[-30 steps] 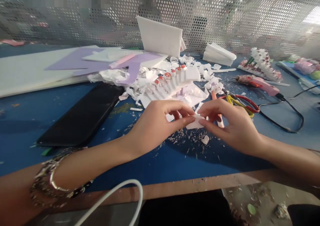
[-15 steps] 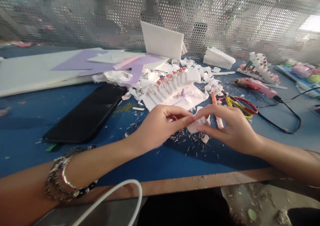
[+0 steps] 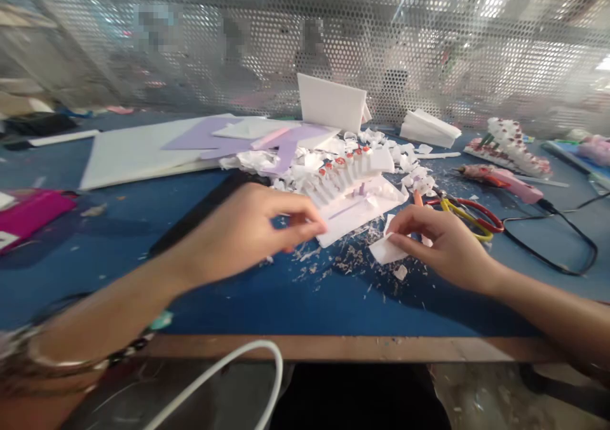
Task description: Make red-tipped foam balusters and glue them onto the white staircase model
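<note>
In my right hand point(image 3: 443, 246), a small folded piece of white foam sheet point(image 3: 385, 249) is pinched between thumb and fingers, just above the blue tabletop. My left hand point(image 3: 267, 233) is apart from it, over the table to the left, with thumb and fingertips pressed together; whatever they hold, if anything, is too small or blurred to make out. Beyond both hands lies a white foam model point(image 3: 343, 176) with a row of upright strips topped in red, on a white base sheet point(image 3: 352, 217). A black phone-like slab point(image 3: 190, 217) is partly covered by my left hand.
Yellow-and-red-handled pliers point(image 3: 469, 217) and a pink glue gun point(image 3: 512, 182) with a black cord lie right. White and purple foam sheets point(image 3: 195, 134), white scraps point(image 3: 412, 166) and an upright white board point(image 3: 331, 101) stand farther back. A magenta pouch point(image 3: 35, 217) is at left.
My left hand has come away from the white foam piece and moved left. My right hand still holds the piece. The view has swung left, bringing the magenta pouch into sight.
</note>
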The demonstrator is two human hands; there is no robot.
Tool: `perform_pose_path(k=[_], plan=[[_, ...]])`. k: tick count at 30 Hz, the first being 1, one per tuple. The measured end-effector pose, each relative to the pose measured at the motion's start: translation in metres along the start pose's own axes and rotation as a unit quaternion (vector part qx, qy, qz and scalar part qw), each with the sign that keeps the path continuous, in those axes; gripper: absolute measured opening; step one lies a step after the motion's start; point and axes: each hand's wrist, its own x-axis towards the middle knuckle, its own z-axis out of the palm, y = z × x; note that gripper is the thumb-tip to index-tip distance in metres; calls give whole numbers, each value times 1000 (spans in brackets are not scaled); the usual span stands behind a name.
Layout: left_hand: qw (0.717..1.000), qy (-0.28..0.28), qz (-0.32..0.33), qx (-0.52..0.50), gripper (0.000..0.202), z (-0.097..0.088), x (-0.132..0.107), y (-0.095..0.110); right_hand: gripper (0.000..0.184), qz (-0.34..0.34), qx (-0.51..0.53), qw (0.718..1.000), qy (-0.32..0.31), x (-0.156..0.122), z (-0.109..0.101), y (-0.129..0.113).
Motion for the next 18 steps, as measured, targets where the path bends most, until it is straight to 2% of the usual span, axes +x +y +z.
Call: perform_pose_path(k=[3, 5, 7, 8, 10, 12, 13, 15, 16, 18], plan=[[983, 68, -141, 92, 29, -40, -32, -56, 14, -7, -18, 1000, -3, 1, -1, 4], [971, 100, -173, 128, 38, -57, -53, -102, 16, -4, -39, 999, -11, 3, 0, 5], [967, 92, -176, 161, 69, -61, -71, -143, 17, 4, -58, 998, -19, 4, 0, 5], [958, 100, -182, 196, 73, -59, -78, -159, 17, 7, -63, 998, -22, 5, 0, 4], [957, 78, -165, 226, 63, -53, -87, -181, 17, 11, -58, 998, -29, 5, -1, 3], [959, 36, -163, 230, 71, -49, -90, -187, 16, 8, -45, 998, -35, 6, -1, 3], [956, 25, -186, 227, 72, -49, -89, -185, 15, 6, -39, 999, -37, 6, -1, 4], [948, -29, -232, 213, 76, -51, -87, -175, 15, 2, -39, 999, -35, 6, -1, 5], [944, -75, -247, 203, 80, -53, -85, -169, 16, 1, -45, 998, -33, 5, -1, 5], [936, -111, -275, 189, 86, -55, -81, -155, 17, 6, -59, 998, -32, 5, 0, 6]])
